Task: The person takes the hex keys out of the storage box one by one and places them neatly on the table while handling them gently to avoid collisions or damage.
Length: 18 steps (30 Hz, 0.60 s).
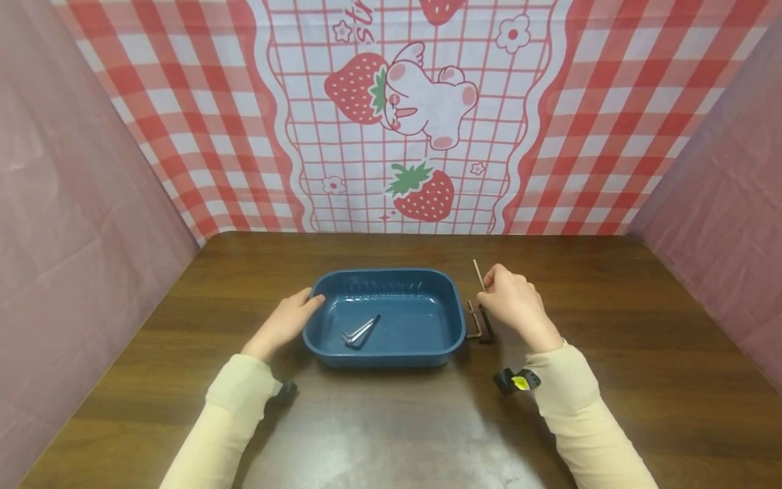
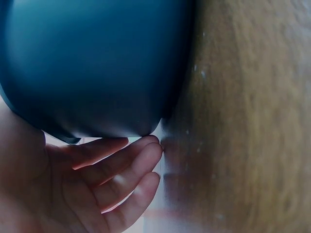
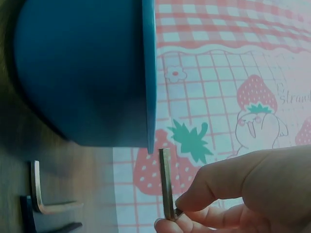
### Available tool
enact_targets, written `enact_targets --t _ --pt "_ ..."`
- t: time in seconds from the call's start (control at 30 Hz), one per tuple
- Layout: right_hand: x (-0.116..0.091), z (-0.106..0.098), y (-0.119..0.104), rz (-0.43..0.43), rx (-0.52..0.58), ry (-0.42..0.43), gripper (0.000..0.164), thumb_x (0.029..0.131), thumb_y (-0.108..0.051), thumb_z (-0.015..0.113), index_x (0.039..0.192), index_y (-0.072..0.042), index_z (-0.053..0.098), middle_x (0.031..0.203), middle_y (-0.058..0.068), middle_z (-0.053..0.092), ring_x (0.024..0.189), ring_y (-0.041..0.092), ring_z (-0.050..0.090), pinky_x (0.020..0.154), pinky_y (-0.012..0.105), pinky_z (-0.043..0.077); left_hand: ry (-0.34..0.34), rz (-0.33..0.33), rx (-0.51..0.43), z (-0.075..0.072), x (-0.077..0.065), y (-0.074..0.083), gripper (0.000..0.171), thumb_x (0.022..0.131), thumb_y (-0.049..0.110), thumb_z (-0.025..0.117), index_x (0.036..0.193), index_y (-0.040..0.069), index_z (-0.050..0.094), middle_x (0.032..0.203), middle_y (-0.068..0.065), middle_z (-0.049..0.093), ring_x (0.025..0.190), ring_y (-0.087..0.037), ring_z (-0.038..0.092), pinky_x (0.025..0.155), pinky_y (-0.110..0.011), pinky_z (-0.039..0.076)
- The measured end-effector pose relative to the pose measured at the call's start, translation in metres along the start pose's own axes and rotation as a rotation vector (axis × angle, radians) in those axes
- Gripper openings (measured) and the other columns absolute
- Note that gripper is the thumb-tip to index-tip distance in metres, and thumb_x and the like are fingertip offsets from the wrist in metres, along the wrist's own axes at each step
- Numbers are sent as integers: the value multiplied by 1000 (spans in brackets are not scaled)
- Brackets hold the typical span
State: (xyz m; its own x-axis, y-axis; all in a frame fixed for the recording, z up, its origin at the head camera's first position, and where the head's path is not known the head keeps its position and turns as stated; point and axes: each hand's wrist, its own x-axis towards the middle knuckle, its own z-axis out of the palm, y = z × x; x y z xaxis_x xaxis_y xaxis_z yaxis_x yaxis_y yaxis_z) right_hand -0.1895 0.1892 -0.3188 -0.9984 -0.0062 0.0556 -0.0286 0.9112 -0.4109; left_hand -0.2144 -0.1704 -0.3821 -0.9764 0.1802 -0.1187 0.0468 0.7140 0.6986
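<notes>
A blue plastic tray [image 1: 385,360] stands on the table. My left hand [image 1: 287,326] holds its left end, the thumb over the rim and the fingers against the outer wall, as the left wrist view shows. To the right of the tray, my right hand [image 1: 516,305] pinches a bronze-coloured hex key [image 3: 166,184] near its bend, raised off the table. Below that hand lie another bronze hex key [image 3: 38,187] and a black hex key [image 3: 28,216], side by side. Inside the tray, a few silver and dark hex keys [image 1: 360,331] rest together left of the middle.
The brown wooden table [image 1: 391,421] extends around the tray on all sides. Behind it hangs a red-and-white checked cloth [image 1: 562,156] with strawberry prints. Pinkish cloths [image 1: 79,204] close off both sides.
</notes>
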Motion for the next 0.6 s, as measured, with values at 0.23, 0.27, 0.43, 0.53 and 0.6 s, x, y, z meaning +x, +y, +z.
enact_targets --t 0.23,0.27,0.43,0.53,0.6 --pt "1 -4 9 65 -34 -51 22 78 -21 58 93 -5 54 83 15 61 70 29 55 55 39 43 1 4 5 1 0 -1 57 97 40 32 136 -1 35 134 -23 44 125 -39 39 102 -54 30" --pt "1 -4 10 68 -39 -53 22 78 -21 58 93 -5 54 83 15 61 71 29 55 55 39 43 2 5 5 1 0 -1 57 97 40 32 136 -1 35 134 -23 44 125 -39 39 102 -54 30" --pt "2 -4 16 77 -40 -70 22 78 -22 57 93 -5 55 84 15 60 73 30 55 55 40 42 0 6 6 1 1 -3 58 96 41 32 137 -1 34 135 -23 43 126 -38 38 102 -54 30" --pt "2 -5 20 72 -37 -78 22 78 -22 57 92 -5 55 84 15 60 74 30 55 55 39 42 -4 2 5 1 2 -3 60 96 43 32 138 -1 33 137 -22 41 127 -38 37 103 -54 29" --pt "2 -6 22 69 -38 -82 22 78 -22 57 91 -6 55 85 15 60 74 30 55 55 38 41 -5 2 3 0 2 -4 60 96 43 31 138 0 33 137 -22 41 127 -38 37 103 -54 29"
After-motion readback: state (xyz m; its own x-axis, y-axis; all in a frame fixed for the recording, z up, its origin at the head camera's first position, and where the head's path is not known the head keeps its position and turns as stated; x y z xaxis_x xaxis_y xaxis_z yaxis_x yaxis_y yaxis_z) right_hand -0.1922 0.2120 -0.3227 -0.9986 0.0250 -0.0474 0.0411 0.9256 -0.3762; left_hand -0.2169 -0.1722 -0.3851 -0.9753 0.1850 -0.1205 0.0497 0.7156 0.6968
